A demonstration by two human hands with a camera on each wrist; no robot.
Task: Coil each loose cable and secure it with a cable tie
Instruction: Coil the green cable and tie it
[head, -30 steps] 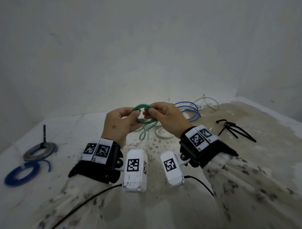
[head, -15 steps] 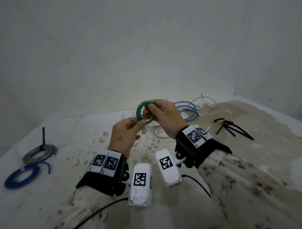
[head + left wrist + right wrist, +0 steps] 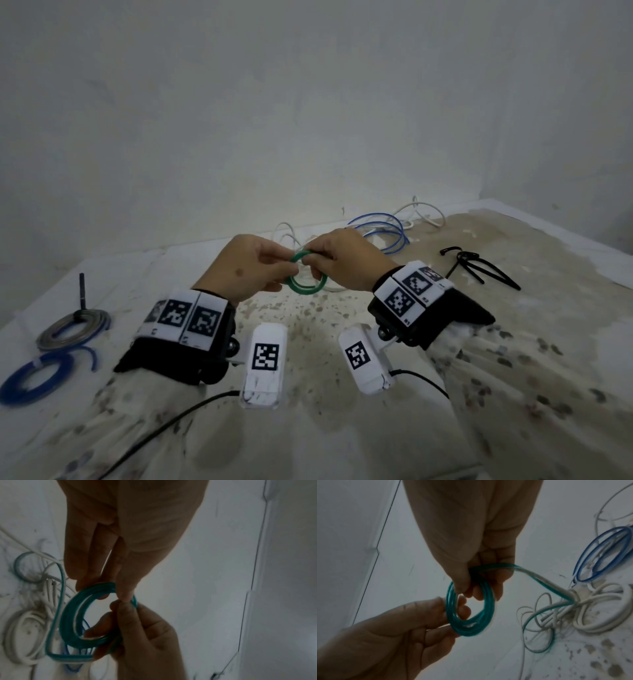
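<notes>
1. Two hands meet above the table (image 3: pixel 513 342), both on one small green cable coil (image 3: pixel 306 287).
2. Her left hand (image 3: pixel 246 270) has the coil's near side pinched between thumb and fingers; from the left wrist view the thumb tip (image 3: pixel 126 596) presses the top of the ring.
3. Her right hand (image 3: pixel 346 263) is curled around the far side, with fingers (image 3: pixel 479 592) hooked through the ring's middle and the thumb on the outside.
4. Several turns of the green cable lie stacked tight in the ring, which is held clear of the table, tilted on edge.
5. One loose green tail (image 3: pixel 539 578) runs from the right hand's grip down to the table, where it ends among a tangle of white cables (image 3: pixel 597 609).
6. Loose blue cable loops (image 3: pixel 383 229) lie on the table just beyond the right hand, close to the wall (image 3: pixel 308 102), with another loose white cable (image 3: pixel 424 212) behind them.
7. Black cable ties (image 3: pixel 479 270) lie in a small bunch on the table to the right, well apart from the hands.
8. Far to the left sit a grey coil (image 3: pixel 73 329) with a black tie tail standing up from it, and just in front of it a blue coil (image 3: pixel 34 380) bound with a pale tie.
9. Both wrists wear black bands with printed square markers, and the sleeves are pale with a spotted pattern.
</notes>
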